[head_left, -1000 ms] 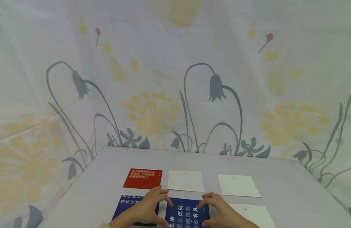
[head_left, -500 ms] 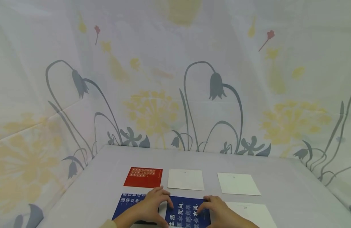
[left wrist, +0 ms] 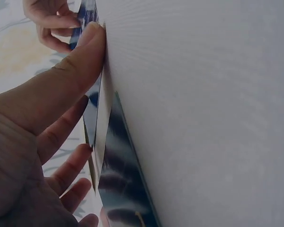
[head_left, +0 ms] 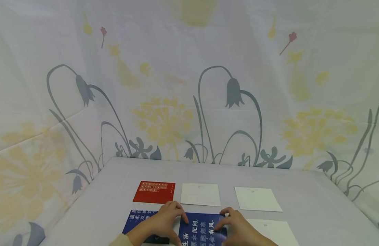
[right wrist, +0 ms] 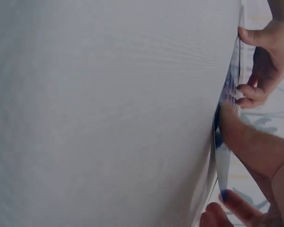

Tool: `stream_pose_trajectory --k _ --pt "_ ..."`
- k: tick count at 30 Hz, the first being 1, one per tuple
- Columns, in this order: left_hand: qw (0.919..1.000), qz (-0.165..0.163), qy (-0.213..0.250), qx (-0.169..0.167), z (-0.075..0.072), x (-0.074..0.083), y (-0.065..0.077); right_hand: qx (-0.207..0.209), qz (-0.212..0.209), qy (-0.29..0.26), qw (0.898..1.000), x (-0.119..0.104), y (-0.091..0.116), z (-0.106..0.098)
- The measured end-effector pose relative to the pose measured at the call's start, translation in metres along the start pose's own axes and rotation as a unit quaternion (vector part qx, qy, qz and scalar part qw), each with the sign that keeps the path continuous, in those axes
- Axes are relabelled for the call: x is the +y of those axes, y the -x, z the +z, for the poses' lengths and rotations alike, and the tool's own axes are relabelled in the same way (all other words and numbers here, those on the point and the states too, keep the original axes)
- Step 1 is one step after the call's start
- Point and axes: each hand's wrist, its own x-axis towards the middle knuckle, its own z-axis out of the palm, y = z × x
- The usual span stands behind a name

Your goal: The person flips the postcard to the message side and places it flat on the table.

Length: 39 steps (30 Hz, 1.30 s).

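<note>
A blue postcard with white Chinese characters (head_left: 195,232) lies on the table between the two hands. My left hand (head_left: 163,222) spans its left side, thumb and index finger spread, fingertips touching the card. My right hand (head_left: 240,229) is at its right side, index fingertip resting on the printed face. In the left wrist view the left thumb (left wrist: 68,75) lies against the card's near edge, the other fingers loosely spread. The right wrist view shows the right thumb (right wrist: 241,130) on the card. Another blue postcard (head_left: 135,223) lies under the left forearm, partly hidden.
Behind the blue cards lie a red card (head_left: 157,196) with rows of small boxes, a white card (head_left: 200,194) and another white card (head_left: 257,199). A third white card (head_left: 274,230) is partly behind the right hand. Flower-printed cloth (head_left: 183,85) encloses the white table (head_left: 318,208).
My right hand's index finger has come inward and down onto the blue postcard's face. My left hand has shifted slightly right along its left edge. The other cards stay put.
</note>
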Motion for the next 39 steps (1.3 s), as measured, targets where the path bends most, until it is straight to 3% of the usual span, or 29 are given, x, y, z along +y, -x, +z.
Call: stream_pose_trajectory --k 6,10,14,20,25,32,39 --pt "0.9997 -0.003 0.006 0.024 -0.001 0.002 -0.001 0.018 0.021 -0.064 0.998 -0.004 0.001 0.0" --pt "0.9974 -0.023 0.063 0.028 0.0 0.004 0.0 0.019 0.017 -0.084 0.996 -0.004 0.003 -0.001" --pt "0.9893 -0.041 0.138 0.025 0.001 0.006 0.003 0.015 0.03 -0.104 0.994 -0.004 0.006 -0.003" --pt "0.9836 -0.035 0.173 0.04 0.001 0.006 0.007 -0.003 0.042 -0.133 0.99 -0.004 0.009 -0.006" --pt "0.9782 -0.016 0.193 0.076 -0.001 0.007 0.007 0.022 0.07 -0.138 0.988 -0.003 0.009 -0.007" --pt "0.9668 -0.028 0.226 0.116 -0.002 0.008 0.008 0.073 0.078 -0.131 0.986 -0.008 0.007 -0.01" --pt "0.9511 -0.026 0.266 0.155 -0.001 0.005 0.007 0.107 0.092 -0.204 0.969 -0.009 0.006 -0.014"
